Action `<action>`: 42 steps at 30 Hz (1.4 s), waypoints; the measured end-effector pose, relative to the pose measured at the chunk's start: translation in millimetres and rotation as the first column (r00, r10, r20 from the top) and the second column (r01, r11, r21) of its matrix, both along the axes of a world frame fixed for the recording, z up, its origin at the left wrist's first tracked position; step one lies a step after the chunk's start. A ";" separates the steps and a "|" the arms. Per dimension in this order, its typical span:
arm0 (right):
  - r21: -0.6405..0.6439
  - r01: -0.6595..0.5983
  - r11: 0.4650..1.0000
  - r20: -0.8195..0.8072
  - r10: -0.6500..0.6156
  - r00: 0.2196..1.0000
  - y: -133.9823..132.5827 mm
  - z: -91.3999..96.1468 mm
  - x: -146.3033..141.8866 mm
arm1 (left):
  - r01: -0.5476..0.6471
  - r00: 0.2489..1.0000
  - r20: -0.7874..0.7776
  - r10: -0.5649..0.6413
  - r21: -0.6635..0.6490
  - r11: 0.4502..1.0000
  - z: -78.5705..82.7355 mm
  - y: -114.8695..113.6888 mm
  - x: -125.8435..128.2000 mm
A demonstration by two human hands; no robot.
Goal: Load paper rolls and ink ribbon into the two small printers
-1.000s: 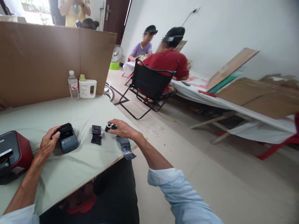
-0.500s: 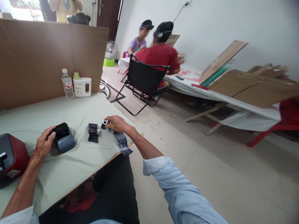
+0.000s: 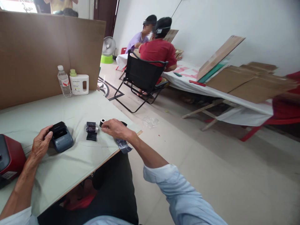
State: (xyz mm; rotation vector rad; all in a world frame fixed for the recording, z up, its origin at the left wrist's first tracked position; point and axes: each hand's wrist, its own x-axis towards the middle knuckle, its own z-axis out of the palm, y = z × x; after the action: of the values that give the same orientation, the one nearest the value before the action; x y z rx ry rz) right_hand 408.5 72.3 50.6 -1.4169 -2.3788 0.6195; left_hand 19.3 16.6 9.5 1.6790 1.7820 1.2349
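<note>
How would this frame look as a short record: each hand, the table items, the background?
left hand: on the black lid of the blue-grey device
right hand: beside the small roll, contact unclear
between hands: small black pieces on the pale table
table edge: dark strip overhanging it
table left: red device, cut off by the frame
table back: clear bottle and white jug before a cardboard panel
background: person in red on a black chair, person in purple, fan
</note>
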 end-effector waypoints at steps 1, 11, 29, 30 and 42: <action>-0.001 0.004 1.000 0.036 -0.004 0.999 -7.1 -5.1 -5.1 | 0.002 1.000 -0.002 -0.002 0.003 1.000 -0.1 -0.1 0.1; 0.062 0.077 0.995 0.022 -0.078 0.997 -16.9 -52.6 -43.7 | -0.002 1.000 -0.021 0.002 -0.001 1.000 -2.6 -0.2 -0.9; -0.434 -0.023 0.901 -0.735 -0.339 0.587 -59.2 -44.8 -22.1 | 0.010 0.998 0.062 -0.008 -0.031 0.999 -4.4 -2.9 3.3; -0.460 -0.058 0.886 -0.761 -0.360 0.540 -60.2 -43.1 -24.7 | 0.011 0.998 0.061 -0.009 -0.024 1.000 -4.8 -3.3 3.3; -0.280 -0.145 0.949 -0.735 -0.115 0.668 -45.6 -31.6 -91.5 | 0.072 0.993 0.089 -0.074 0.024 0.997 -12.9 -8.8 5.1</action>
State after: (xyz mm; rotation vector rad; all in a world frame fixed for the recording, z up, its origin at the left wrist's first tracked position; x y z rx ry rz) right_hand 317.0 26.7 19.0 -0.9469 -1.6576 1.3419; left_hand 24.4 7.8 -3.4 1.6574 1.6464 1.2800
